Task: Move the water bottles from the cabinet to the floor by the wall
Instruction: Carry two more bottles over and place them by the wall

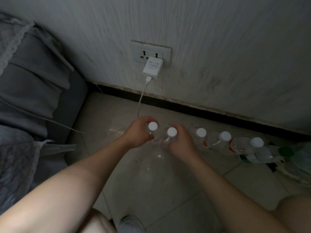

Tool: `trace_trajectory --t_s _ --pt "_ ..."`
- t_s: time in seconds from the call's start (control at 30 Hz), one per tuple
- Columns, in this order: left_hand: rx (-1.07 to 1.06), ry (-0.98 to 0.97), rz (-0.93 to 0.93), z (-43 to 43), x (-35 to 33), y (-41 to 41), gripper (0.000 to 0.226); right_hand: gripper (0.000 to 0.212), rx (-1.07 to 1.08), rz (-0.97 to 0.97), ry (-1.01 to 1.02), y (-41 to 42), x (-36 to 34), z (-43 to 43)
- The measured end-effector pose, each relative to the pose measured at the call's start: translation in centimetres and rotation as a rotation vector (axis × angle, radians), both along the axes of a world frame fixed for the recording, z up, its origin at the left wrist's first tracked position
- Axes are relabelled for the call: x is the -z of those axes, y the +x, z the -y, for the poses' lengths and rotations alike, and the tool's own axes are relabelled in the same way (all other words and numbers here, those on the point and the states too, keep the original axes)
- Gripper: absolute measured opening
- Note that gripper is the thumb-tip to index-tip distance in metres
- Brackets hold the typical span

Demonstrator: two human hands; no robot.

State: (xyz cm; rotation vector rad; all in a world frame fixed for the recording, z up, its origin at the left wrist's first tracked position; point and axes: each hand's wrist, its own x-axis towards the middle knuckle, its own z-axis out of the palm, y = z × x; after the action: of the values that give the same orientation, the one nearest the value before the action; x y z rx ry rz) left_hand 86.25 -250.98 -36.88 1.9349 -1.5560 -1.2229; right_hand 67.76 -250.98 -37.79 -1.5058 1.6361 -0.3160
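Observation:
A row of clear water bottles with white caps stands on the tiled floor (168, 190) along the wall (218, 56). My left hand (137, 132) grips the leftmost bottle (153, 126) around its shoulder. My right hand (182, 142) grips the bottle beside it (171, 132). Both bottles are upright and close together. To the right stand three more upright bottles: one (200, 132), another (224, 137) and a third (256, 142), the last two showing red labels.
A white charger (152, 67) is plugged into a wall socket (151, 50), its cable (141, 100) trailing down behind the bottles. A grey sofa (33, 84) fills the left. Plastic bags and a green-capped bottle (284, 151) lie at right.

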Motion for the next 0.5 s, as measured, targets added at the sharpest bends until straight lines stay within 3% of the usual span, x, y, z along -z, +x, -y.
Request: trace_trajectory --t_s 0.17,0.5 --pt "-0.005 0.013 0.016 -0.1 -0.5 -0.2 0.068 0.071 0.007 0.017 0.006 -0.6 -0.5 0.0" --pt "0.148 -0.132 0.038 0.3 -5.4 -1.5 0.068 0.081 -0.065 0.080 -0.106 -2.2 -5.6 0.3"
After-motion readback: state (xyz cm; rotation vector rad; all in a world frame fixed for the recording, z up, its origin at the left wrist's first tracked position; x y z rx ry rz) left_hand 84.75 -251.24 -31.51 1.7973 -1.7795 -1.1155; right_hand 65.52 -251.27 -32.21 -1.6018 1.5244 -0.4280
